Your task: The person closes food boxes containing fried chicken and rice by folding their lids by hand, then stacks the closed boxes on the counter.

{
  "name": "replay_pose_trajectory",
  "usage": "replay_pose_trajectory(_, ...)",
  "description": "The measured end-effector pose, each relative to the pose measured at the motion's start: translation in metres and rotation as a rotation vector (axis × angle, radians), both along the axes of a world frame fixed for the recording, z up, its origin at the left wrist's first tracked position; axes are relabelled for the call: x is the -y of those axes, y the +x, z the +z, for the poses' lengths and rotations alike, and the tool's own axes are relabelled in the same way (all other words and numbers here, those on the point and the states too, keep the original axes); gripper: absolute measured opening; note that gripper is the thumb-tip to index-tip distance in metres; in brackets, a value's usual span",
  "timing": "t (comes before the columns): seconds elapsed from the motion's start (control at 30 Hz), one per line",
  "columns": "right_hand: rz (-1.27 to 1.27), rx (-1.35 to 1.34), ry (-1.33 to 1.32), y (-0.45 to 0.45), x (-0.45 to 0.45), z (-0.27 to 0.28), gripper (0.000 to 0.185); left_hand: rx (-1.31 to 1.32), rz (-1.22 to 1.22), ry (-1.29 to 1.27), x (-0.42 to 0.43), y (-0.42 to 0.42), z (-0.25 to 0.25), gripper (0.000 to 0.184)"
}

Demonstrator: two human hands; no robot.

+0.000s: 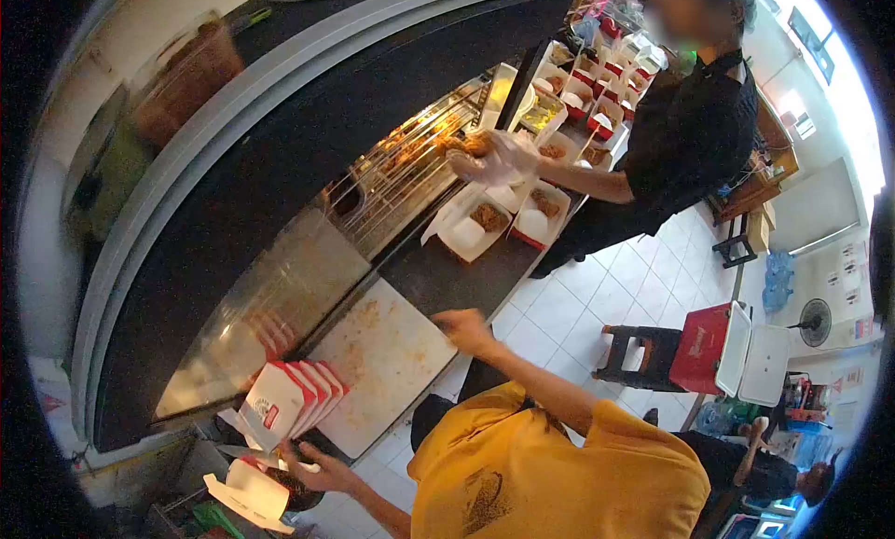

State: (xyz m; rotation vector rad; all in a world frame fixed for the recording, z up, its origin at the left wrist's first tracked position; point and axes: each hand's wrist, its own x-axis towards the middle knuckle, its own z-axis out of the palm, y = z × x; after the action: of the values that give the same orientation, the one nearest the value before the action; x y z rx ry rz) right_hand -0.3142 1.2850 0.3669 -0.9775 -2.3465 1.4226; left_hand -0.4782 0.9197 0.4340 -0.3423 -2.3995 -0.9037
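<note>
My left hand (322, 471) is at the lower left with its fingers apart. It is beside an open white carton (252, 494) and just below a stack of red-and-white cartons (289, 401). Something small and white shows by its fingers; contact is unclear. My right hand (463, 332) is over the dark counter, by the corner of a stained white cutting board (380, 357). Its fingers are curled together, and I see nothing in them. Farther along, open meal boxes (471, 229) hold white mounds and brown fried pieces.
Across the counter, a co-worker in black (695, 133) holds a brown fried piece (475, 145) in a gloved hand by the lit wire rack (410, 157). More filled boxes (578, 96) line the far counter. A red cooler (706, 348) and another person (783, 474) are at the right.
</note>
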Motion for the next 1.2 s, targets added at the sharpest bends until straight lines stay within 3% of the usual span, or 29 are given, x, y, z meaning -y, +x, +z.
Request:
replay_pose_trajectory(0.03,-0.061,0.087,0.143,0.028,-0.035,-0.036,0.032,0.136,-0.072,0.305,-0.035,0.016,-0.011,0.030)
replay_pose_trajectory(0.1,-0.159,0.249,0.136,0.067,-0.089,-0.058,0.034,0.321,-0.305,0.292,-0.115,0.036,-0.007,0.025)
replay_pose_trajectory(0.17,-0.133,0.283,0.185,0.088,-0.134,-0.080,0.037,0.706,-0.403,0.475,-0.189,0.051,-0.069,0.022)
replay_pose_trajectory(0.2,-0.114,0.300,0.204,0.094,-0.154,-0.089,0.038,0.866,-0.480,0.571,-0.240,0.058,-0.075,0.025)
replay_pose_trajectory(0.23,-0.110,0.314,0.212,0.095,-0.176,-0.098,0.040,0.910,-0.527,0.392,-0.280,0.058,-0.105,0.032)
replay_pose_trajectory(0.27,-0.112,0.329,0.209,0.095,-0.193,-0.108,0.042,1.113,-0.607,0.589,-0.323,0.063,-0.118,0.042)
replay_pose_trajectory(0.3,-0.118,0.346,0.200,0.096,-0.204,-0.116,0.043,1.198,-0.588,0.447,-0.367,0.067,-0.106,0.057)
replay_pose_trajectory(0.37,-0.147,0.299,0.243,0.094,-0.233,-0.107,0.046,0.736,-0.569,-0.003,-0.431,0.066,-0.151,0.071)
replay_pose_trajectory(0.43,-0.199,0.219,0.332,0.102,-0.257,-0.117,0.045,0.511,-0.449,-0.074,-0.466,0.071,-0.226,0.065)
replay_pose_trajectory(0.47,-0.188,0.170,0.350,0.103,-0.267,-0.120,0.043,0.395,-0.392,-0.104,-0.479,0.072,-0.224,0.062)
replay_pose_trajectory(0.57,-0.165,0.113,0.319,0.109,-0.293,-0.118,0.038,0.797,-0.458,-0.141,-0.466,0.069,-0.200,0.038)
replay_pose_trajectory(0.6,-0.166,0.145,0.254,0.107,-0.299,-0.111,0.038,0.625,-0.477,0.021,-0.458,0.076,-0.198,0.022)
replay_pose_trajectory(0.67,-0.108,0.186,0.111,0.098,-0.302,-0.108,0.041,0.662,-0.431,-0.122,-0.436,0.079,-0.190,0.021)
replay_pose_trajectory(0.73,-0.004,0.201,-0.015,0.086,-0.296,-0.119,0.045,0.707,-0.449,-0.050,-0.409,0.084,-0.172,0.026)
replay_pose_trajectory(0.77,0.062,0.229,0.038,0.078,-0.292,-0.111,0.045,0.602,-0.441,-0.029,-0.387,0.084,-0.209,0.030)
replay_pose_trajectory(0.8,0.111,0.256,0.099,0.070,-0.282,-0.104,0.046,0.719,-0.492,0.050,-0.376,0.088,-0.187,0.030)
replay_pose_trajectory(0.83,0.075,0.084,0.146,0.066,-0.268,-0.121,0.047,0.509,-0.496,-0.007,-0.353,0.093,-0.225,0.028)
replay_pose_trajectory(0.87,0.084,0.050,0.184,0.064,-0.259,-0.122,0.043,0.534,-0.583,-0.047,-0.339,0.087,-0.238,0.026)
replay_pose_trajectory(0.9,0.120,0.159,0.076,0.061,-0.253,-0.133,0.035,0.698,-0.603,-0.019,-0.343,0.090,-0.207,0.025)
replay_pose_trajectory(0.93,0.103,0.025,0.176,0.059,-0.243,-0.131,0.027,0.727,-0.577,-0.023,-0.346,0.092,-0.182,0.025)
replay_pose_trajectory(0.97,0.076,0.068,0.120,0.062,-0.236,-0.138,0.024,0.801,-0.541,0.119,-0.345,0.093,-0.188,0.026)
replay_pose_trajectory(1.0,0.108,0.109,0.114,0.064,-0.233,-0.137,0.024,0.873,-0.519,0.057,-0.335,0.086,-0.203,0.029)
replay_pose_trajectory(1.1,0.210,0.207,0.159,0.087,-0.214,-0.108,0.025,0.887,-0.565,-0.191,-0.325,0.093,-0.185,0.033)
replay_pose_trajectory(1.2,0.119,0.350,0.063,0.106,-0.200,-0.095,0.033,0.797,-0.653,-0.273,-0.321,0.101,-0.183,0.035)
